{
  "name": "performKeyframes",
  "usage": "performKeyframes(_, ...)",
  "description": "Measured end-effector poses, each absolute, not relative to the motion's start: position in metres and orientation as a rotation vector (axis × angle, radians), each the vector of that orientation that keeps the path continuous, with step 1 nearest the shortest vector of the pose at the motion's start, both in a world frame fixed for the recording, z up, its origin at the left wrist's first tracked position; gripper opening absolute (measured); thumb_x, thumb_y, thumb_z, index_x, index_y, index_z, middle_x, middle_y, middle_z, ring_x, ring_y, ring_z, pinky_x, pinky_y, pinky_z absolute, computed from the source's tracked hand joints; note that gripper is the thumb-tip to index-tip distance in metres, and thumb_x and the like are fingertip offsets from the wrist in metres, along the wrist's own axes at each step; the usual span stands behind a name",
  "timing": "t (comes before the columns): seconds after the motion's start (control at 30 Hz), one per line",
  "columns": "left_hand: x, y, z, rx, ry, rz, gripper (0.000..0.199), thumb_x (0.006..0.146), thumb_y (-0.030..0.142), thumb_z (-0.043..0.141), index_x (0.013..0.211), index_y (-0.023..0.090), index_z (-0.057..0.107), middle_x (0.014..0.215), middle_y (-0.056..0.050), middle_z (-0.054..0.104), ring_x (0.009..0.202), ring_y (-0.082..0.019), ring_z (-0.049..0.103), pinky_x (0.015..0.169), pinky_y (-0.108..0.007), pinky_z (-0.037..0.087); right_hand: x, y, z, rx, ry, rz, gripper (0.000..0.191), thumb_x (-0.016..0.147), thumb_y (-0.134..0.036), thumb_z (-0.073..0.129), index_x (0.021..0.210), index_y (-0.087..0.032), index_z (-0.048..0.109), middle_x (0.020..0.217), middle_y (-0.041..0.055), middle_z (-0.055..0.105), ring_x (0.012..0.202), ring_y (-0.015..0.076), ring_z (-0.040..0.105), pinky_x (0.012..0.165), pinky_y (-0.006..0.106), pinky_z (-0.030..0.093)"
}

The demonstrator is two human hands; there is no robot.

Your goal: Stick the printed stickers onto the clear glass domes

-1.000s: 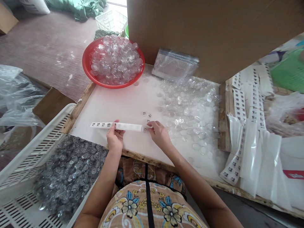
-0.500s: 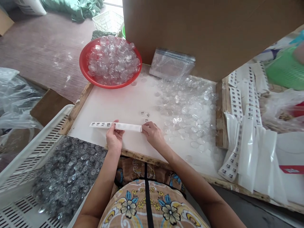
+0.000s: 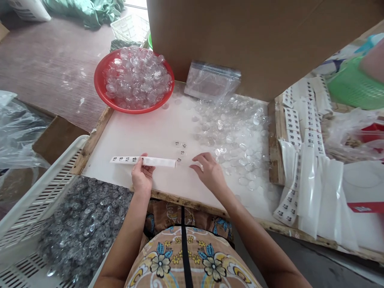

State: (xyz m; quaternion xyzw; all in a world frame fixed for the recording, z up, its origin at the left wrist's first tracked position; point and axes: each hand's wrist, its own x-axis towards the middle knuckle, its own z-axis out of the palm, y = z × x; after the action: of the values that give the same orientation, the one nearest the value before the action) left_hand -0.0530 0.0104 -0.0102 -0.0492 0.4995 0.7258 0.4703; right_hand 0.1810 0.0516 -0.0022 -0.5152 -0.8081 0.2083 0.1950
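Observation:
My left hand grips a white strip of stickers low over the board, with several dark printed stickers left of the thumb and bare backing to the right. My right hand hovers right of the strip, its thumb and fingers apart and nothing visible between them. Between the hands, several clear discs with dark prints lie on the white board. Plain clear discs are spread over the board's right half, just beyond my right hand.
A red basin heaped with clear discs stands at the back left. A white crate of printed discs sits at lower left. A zip bag leans against a cardboard box. More sticker strips lie beyond the wooden edge.
My right hand has moved right, away from the strip's end, and its fingers have parted. A printed disc now shows on the board where the hand was. My left hand keeps its grip.

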Motion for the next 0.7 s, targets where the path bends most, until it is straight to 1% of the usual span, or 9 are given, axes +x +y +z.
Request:
performKeyframes(0.1,-0.053,0.011,-0.011,-0.106,1.213,1.753,0.017,0.078,0.025,0.065,0.087,0.013,0.072,0.068,-0.002,0.066,0.056,-0.008,0.062,0.051,-0.015,0.050,0.207,0.051,-0.006,-1.598,-2.306,0.508,0.018,0.085,-0.019,0.060,0.103,-0.021,0.065,0.103,0.0125,0.058,0.095,0.0289,0.055,0.076,0.040,0.048)
performKeyframes(0.23,-0.053,0.010,-0.011,-0.060,1.229,1.723,0.018,0.078,0.026,0.065,0.089,0.013,0.073,0.068,-0.002,0.066,0.057,-0.009,0.062,0.052,-0.016,0.050,0.208,0.062,-0.020,-1.531,-2.278,0.576,0.019,0.086,-0.014,0.055,0.100,-0.021,0.067,0.101,0.0121,0.060,0.098,0.0283,0.054,0.080,0.041,0.047)
performKeyframes(0.4,-0.053,0.009,-0.011,-0.027,1.263,1.760,0.020,0.077,0.028,0.066,0.089,0.014,0.073,0.067,-0.001,0.066,0.057,-0.008,0.062,0.055,-0.017,0.050,0.193,0.081,-0.023,-1.552,-2.166,0.649,0.023,0.082,-0.021,0.064,0.105,-0.021,0.064,0.102,0.0106,0.062,0.096,0.0280,0.056,0.082,0.042,0.047)
performKeyframes(0.53,-0.053,0.008,-0.012,0.003,1.279,1.737,0.020,0.077,0.029,0.065,0.090,0.014,0.073,0.069,-0.002,0.066,0.060,-0.009,0.063,0.057,-0.017,0.051,0.199,0.081,-0.019,-1.570,-2.117,0.622,0.027,0.080,-0.027,0.070,0.105,-0.021,0.062,0.100,0.0102,0.062,0.096,0.0278,0.058,0.081,0.040,0.047)
performKeyframes(0.7,-0.053,0.010,-0.012,0.010,1.294,1.704,0.022,0.077,0.028,0.065,0.091,0.013,0.073,0.069,-0.002,0.066,0.060,-0.009,0.063,0.055,-0.018,0.051,0.203,0.063,-0.013,-1.606,-2.104,0.609,0.027,0.083,-0.033,0.068,0.106,-0.020,0.060,0.105,0.0103,0.060,0.087,0.0243,0.062,0.069,0.035,0.048)
